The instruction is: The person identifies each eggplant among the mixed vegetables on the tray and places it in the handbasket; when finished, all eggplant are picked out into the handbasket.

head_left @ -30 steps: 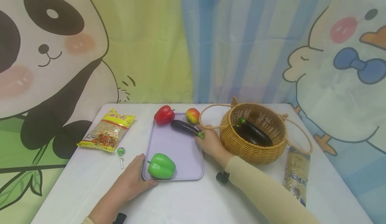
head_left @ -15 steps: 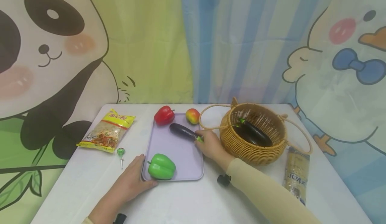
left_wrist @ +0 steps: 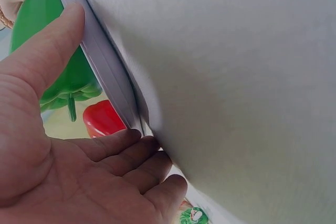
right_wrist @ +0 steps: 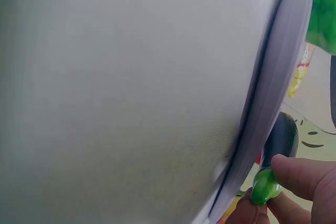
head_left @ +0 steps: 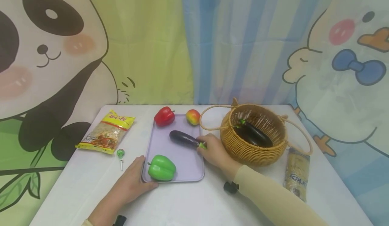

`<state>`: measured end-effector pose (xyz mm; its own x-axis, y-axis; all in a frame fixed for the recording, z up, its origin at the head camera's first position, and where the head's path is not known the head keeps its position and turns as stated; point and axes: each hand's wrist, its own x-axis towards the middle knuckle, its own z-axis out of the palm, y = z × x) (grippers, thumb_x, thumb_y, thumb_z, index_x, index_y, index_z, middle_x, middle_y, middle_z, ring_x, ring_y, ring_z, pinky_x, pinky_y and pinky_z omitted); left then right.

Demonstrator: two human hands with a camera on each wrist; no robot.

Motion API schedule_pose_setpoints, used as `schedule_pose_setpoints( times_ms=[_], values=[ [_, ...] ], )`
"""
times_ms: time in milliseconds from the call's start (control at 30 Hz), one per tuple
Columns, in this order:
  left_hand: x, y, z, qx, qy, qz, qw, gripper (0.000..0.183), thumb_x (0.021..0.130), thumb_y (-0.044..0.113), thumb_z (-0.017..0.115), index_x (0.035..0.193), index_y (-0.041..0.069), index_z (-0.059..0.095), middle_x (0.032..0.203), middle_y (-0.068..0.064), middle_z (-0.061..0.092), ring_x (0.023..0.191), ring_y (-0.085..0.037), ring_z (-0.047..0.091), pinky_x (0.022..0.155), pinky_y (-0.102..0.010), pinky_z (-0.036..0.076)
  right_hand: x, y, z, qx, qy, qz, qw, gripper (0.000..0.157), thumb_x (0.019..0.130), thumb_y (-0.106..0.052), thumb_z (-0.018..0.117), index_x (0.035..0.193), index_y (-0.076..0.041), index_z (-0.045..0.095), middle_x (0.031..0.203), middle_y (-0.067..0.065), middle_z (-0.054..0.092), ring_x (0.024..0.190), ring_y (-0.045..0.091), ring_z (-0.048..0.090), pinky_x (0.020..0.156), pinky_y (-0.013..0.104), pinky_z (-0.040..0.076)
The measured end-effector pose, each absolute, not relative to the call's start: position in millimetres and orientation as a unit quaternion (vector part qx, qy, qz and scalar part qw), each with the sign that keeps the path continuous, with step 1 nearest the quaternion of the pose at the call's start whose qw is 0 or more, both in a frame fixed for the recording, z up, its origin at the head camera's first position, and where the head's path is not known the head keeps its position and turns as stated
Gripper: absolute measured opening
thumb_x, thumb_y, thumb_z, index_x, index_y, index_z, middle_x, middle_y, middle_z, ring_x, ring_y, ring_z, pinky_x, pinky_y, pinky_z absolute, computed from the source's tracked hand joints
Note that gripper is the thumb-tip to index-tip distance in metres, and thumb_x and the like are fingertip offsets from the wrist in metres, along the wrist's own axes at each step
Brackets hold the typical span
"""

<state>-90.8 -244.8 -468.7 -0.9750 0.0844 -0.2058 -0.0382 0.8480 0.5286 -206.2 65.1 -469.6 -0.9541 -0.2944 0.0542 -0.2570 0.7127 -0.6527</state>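
Observation:
My right hand [head_left: 214,150] pinches the green stem end of a dark purple eggplant [head_left: 182,138] over the right side of a lilac tray [head_left: 188,165]. In the right wrist view, thumb and fingers close round the eggplant's green cap [right_wrist: 265,187]. At the tray's near left corner, my left hand [head_left: 132,178] touches the rim with straight fingers along the left side and the thumb at the front edge. A green bell pepper [head_left: 162,168] lies in that corner. At the far end of the tray are a red bell pepper [head_left: 164,116] and a red-yellow mango [head_left: 193,117].
A wicker basket [head_left: 253,155] with raised handles stands right of the tray, more eggplant [head_left: 258,134] inside. Beside it lies a clear noodle pack [head_left: 297,175]. On the left are a yellow food bag [head_left: 106,131] and a green lollipop [head_left: 120,153]. A printed curtain [head_left: 152,43] hangs behind the table.
My right hand has drawn the eggplant toward me across the tray, away from the mango and red bell pepper. The left hand has stayed at the tray's corner.

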Motion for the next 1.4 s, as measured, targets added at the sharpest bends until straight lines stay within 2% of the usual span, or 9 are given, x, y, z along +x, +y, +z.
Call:
schedule_pose_setpoints(
  times_ms=[600, 1200, 1400],
  values=[
    [-90.7, -244.3, -465.5, 0.005, 0.954, 0.275, 0.123, 0.125, 0.076, 0.050, 0.090, 0.162, -0.009, 0.020, 0.166, -0.034, 0.027, 0.153, -0.054, 0.029, 0.124, -0.068, 0.029, -178.2, 88.5, -437.6, -0.166, 0.921, -0.346, 0.059, 0.038, 0.090, -0.019, 0.081, 0.128, -0.022, 0.075, 0.098, -0.006, 0.067, 0.088, 0.011, 0.058, 0.076, 0.027, 0.053],
    [-91.3, -244.2, -464.8, 0.009, 0.952, 0.280, 0.124, 0.126, 0.075, 0.052, 0.089, 0.161, -0.010, 0.020, 0.164, -0.035, 0.031, 0.151, -0.055, 0.032, 0.122, -0.068, 0.032, -151.3, 121.6, -387.6, -0.221, 0.909, -0.352, 0.026, 0.037, 0.089, -0.015, 0.083, 0.125, -0.019, 0.076, 0.100, -0.009, 0.068, 0.091, 0.011, 0.059, 0.081, 0.026, 0.055],
    [-91.7, -243.7, -465.3, 0.010, 0.952, 0.278, 0.125, 0.127, 0.075, 0.053, 0.089, 0.161, -0.010, 0.020, 0.164, -0.035, 0.031, 0.150, -0.055, 0.033, 0.122, -0.069, 0.033, -149.0, 133.0, -368.9, -0.224, 0.912, -0.343, -0.003, 0.040, 0.089, -0.016, 0.083, 0.128, -0.020, 0.075, 0.097, -0.008, 0.067, 0.089, 0.013, 0.056, 0.076, 0.026, 0.053]
  ],
)
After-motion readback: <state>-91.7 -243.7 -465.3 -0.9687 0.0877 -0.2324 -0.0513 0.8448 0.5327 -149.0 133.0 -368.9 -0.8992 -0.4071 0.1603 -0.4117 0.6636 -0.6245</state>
